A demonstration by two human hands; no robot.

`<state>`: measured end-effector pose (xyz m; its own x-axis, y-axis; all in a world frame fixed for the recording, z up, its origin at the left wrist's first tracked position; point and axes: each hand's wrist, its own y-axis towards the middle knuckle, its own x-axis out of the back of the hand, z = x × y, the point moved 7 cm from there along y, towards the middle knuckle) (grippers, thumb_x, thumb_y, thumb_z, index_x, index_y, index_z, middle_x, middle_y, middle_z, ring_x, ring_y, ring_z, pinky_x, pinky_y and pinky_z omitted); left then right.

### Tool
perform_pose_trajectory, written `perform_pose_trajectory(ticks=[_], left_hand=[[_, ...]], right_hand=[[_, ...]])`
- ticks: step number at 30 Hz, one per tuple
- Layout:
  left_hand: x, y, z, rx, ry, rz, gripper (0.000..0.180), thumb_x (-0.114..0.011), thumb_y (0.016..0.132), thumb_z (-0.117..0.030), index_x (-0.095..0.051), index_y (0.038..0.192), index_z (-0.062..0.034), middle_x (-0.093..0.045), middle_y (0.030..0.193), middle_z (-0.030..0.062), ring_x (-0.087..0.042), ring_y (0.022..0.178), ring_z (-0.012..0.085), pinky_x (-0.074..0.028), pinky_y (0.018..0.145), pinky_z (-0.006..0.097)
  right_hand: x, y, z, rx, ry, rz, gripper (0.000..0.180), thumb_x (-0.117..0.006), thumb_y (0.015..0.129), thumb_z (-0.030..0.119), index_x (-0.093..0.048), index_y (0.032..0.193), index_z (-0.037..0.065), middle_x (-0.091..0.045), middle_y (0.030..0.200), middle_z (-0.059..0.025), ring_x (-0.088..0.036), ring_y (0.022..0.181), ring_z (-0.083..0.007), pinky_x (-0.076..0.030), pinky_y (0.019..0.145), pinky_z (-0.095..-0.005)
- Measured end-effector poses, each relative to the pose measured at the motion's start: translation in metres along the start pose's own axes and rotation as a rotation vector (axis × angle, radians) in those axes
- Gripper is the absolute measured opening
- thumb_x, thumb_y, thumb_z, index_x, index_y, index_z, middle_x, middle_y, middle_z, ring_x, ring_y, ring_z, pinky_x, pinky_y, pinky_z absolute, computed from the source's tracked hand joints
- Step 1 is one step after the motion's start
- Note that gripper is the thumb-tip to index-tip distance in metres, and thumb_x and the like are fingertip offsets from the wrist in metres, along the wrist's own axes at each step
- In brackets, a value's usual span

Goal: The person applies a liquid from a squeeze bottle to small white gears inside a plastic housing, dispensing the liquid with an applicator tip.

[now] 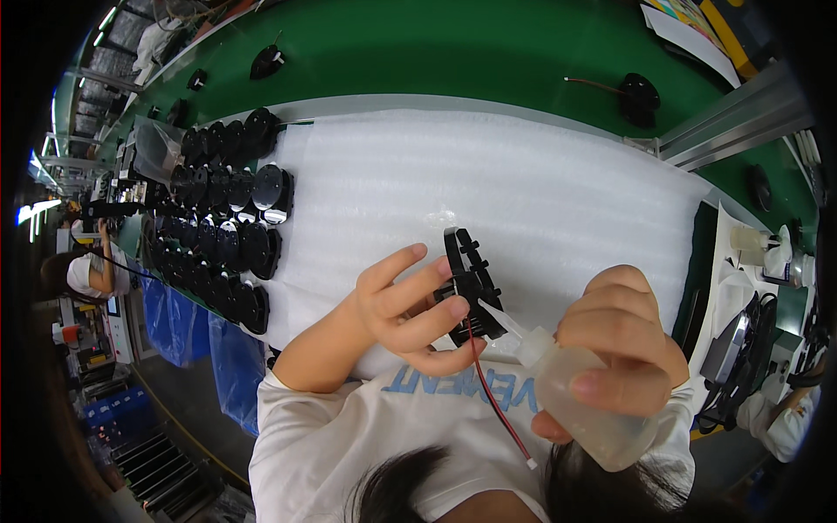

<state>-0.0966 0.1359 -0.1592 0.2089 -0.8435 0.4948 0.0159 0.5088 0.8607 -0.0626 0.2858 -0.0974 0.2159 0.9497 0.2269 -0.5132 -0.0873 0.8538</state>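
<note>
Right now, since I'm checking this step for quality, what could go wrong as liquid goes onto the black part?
1. The bottle is squeezed in the right hand with its nozzle against the part; too much could come out and drip onto the foam sheet.
2. The left hand holds the part by the fingertips only, so it may slip or twist.
3. The red wire hangs loose and could snag.

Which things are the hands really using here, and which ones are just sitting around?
In use:
- left hand holding the black fan part with its red and black wire
- right hand holding the squeeze bottle, nozzle at the part

Lying about:
- rows of black parts
- white foam sheet
- green conveyor belt
</note>
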Motion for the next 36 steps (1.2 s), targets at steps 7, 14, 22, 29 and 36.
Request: perform_pose_trajectory(ticks=[7, 14, 22, 29, 36], left_hand=[[-0.001, 0.002, -0.002, 0.006, -0.038, -0.053, 0.044, -0.066, 0.066, -0.013, -0.044, 0.1, -0.0323, -0.044, 0.104, 0.0003, -0.053, 0.088, 0.0225, -0.048, 0.07, 0.038], [-0.001, 0.002, 0.0, 0.02, 0.014, -0.02, 0.043, -0.067, 0.068, -0.015, -0.044, 0.1, -0.0317, -0.045, 0.104, 0.0004, -0.055, 0.089, 0.022, -0.046, 0.076, 0.041], [0.003, 0.003, 0.01, 0.168, -0.1, 0.045, 0.045, -0.066, 0.067, -0.017, -0.044, 0.103, -0.0315, -0.046, 0.105, 0.0053, -0.056, 0.087, 0.0274, -0.046, 0.074, 0.042], [0.006, -0.002, 0.028, 0.392, -0.327, 0.074, 0.042, -0.064, 0.07, -0.022, -0.046, 0.107, -0.0273, -0.048, 0.107, 0.0151, -0.056, 0.086, 0.0325, -0.045, 0.075, 0.045], [-0.005, -0.028, 0.038, 0.721, -0.554, 0.041, 0.05, -0.066, 0.065, -0.008, -0.048, 0.11, -0.018, -0.048, 0.106, 0.0191, -0.055, 0.087, 0.033, -0.046, 0.072, 0.039]], right_hand=[[0.0, 0.001, 0.002, 0.006, -0.055, -0.041, 0.034, -0.07, 0.06, 0.026, -0.052, 0.087, 0.016, -0.052, 0.066, -0.0025, -0.048, 0.049, -0.0129, -0.031, 0.044, -0.0236], [-0.001, 0.001, 0.002, 0.032, -0.085, -0.03, 0.03, -0.068, 0.062, 0.024, -0.052, 0.086, 0.016, -0.052, 0.065, -0.0026, -0.046, 0.048, -0.0127, -0.031, 0.044, -0.0235], [-0.003, -0.001, 0.006, 0.047, -0.104, 0.027, 0.031, -0.068, 0.064, 0.024, -0.051, 0.087, 0.015, -0.052, 0.065, -0.0033, -0.045, 0.047, -0.0127, -0.03, 0.044, -0.0236], [-0.006, -0.007, 0.008, 0.106, -0.091, -0.021, 0.032, -0.069, 0.065, 0.026, -0.05, 0.089, 0.016, -0.052, 0.064, -0.0028, -0.045, 0.047, -0.0124, -0.029, 0.044, -0.0235], [-0.008, -0.011, 0.009, 0.18, -0.128, -0.05, 0.032, -0.068, 0.067, 0.027, -0.05, 0.091, 0.017, -0.051, 0.063, -0.0012, -0.045, 0.049, -0.0123, -0.029, 0.046, -0.0233]])
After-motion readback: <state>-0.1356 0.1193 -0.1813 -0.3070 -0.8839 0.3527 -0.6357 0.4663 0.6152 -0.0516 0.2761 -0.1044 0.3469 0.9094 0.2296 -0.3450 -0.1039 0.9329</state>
